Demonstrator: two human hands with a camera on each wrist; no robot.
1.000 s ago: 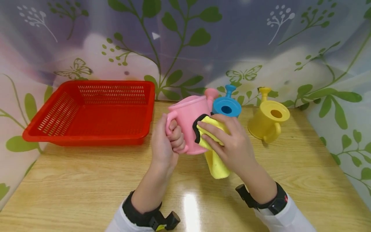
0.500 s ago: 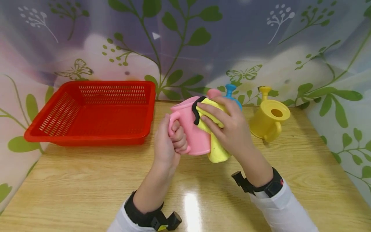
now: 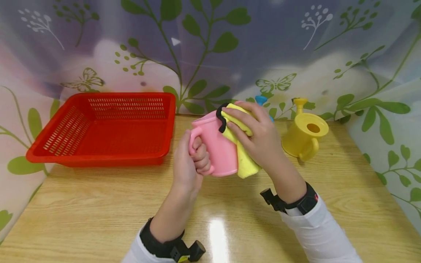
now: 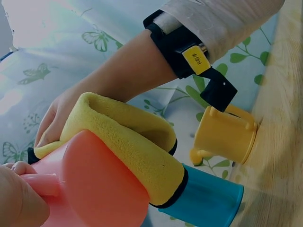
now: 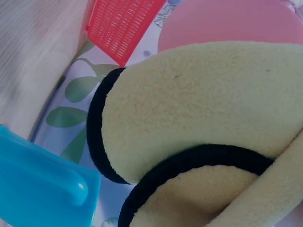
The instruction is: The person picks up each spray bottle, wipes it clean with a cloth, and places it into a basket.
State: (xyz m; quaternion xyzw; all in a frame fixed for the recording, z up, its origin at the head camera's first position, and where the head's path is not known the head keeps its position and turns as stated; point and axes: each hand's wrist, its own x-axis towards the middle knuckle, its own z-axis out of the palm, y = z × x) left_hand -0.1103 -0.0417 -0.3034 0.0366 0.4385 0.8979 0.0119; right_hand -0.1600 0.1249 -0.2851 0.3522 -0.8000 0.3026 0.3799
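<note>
My left hand (image 3: 185,164) grips the handle of a pink watering can (image 3: 218,151), held up above the table. A yellow cloth (image 3: 247,166) with black edging lies against the can's right side, its lower end hanging free. My right hand (image 3: 260,135) holds that cloth to the can near the top, fingers spread over it. The left wrist view shows the cloth (image 4: 123,146) folded along the pink can's (image 4: 99,184) side. A blue watering can (image 4: 210,198) stands behind, mostly hidden in the head view. The pink spout is largely covered by cloth and hand.
At the left of the wooden table (image 3: 115,208) stands a red plastic basket (image 3: 112,159) with slotted walls. A yellow watering can (image 3: 297,138) is upright to the right of my right hand. A leaf-patterned curtain (image 3: 210,54) closes off the back.
My right hand has slid the cloth up the pink can toward its rim and spout, now hiding more of the blue can. The left hand keeps its grip, almost still.
</note>
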